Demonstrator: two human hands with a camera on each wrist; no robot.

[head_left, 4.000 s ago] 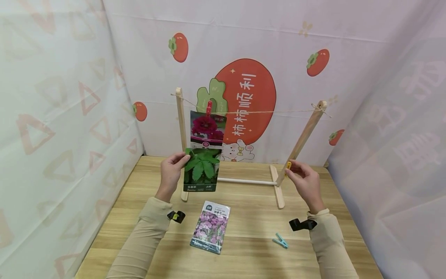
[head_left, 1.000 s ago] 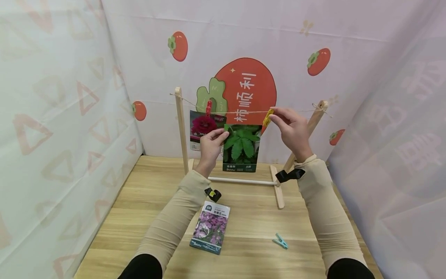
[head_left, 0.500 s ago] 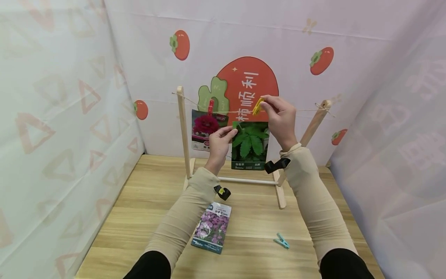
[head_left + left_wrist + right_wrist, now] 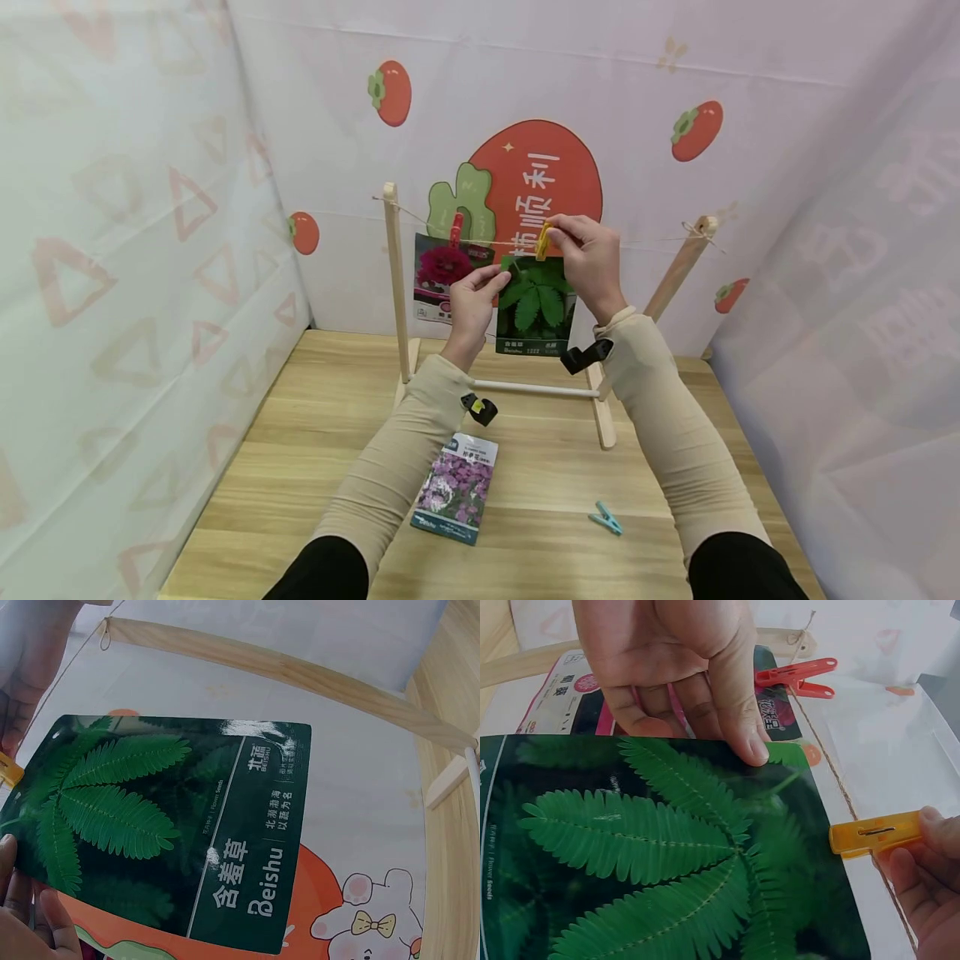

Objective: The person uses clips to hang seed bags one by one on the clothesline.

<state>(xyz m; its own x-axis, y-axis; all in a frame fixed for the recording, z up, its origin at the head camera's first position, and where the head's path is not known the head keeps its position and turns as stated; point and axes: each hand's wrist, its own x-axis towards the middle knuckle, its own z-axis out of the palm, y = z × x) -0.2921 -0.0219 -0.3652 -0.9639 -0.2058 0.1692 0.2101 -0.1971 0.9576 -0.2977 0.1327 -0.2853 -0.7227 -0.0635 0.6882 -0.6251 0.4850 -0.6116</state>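
1. Underneath, the table carries the stand, its string tied between the posts.
2. The green packet is upright at the string, right of the magenta packet; earlier it was lower and further left, overlapping that one.
3. The purple packet lies on the table, where it was.
4. The left hand pinches the green packet near its upper left corner, as before.
5. The right hand, earlier down by the right post, now pinches the yellow clip over the string.
6. That clip's end meets the packet's top edge; I cannot tell whether it bites.
7. The red clip and blue clip are unmoved.
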